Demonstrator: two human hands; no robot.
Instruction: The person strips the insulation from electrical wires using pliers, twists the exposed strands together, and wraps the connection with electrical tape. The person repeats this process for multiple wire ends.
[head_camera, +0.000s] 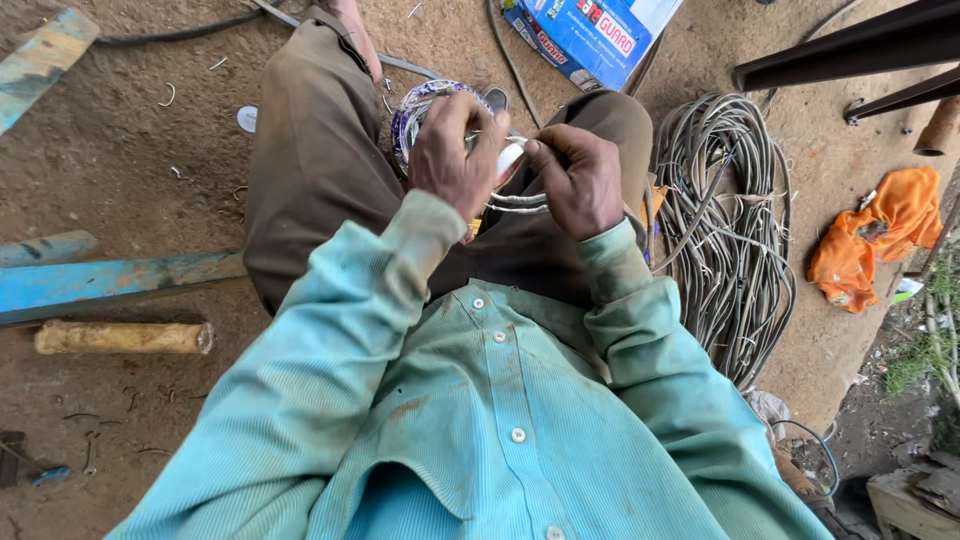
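Pinching a small white roll of tape over the lap, the left hand and right hand both close on it. A wire coil lies beside the right knee, a blue box ahead, an orange cloth farther right.

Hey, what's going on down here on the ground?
A person in a teal shirt sits on the dirt floor, both hands raised over the lap. The left hand and the right hand pinch a small white piece between their fingers, with pale wires looped just below them. A patterned round bowl sits between the knees. To the person's right lies a big coil of grey cable, then an orange cloth. A blue box lies ahead.
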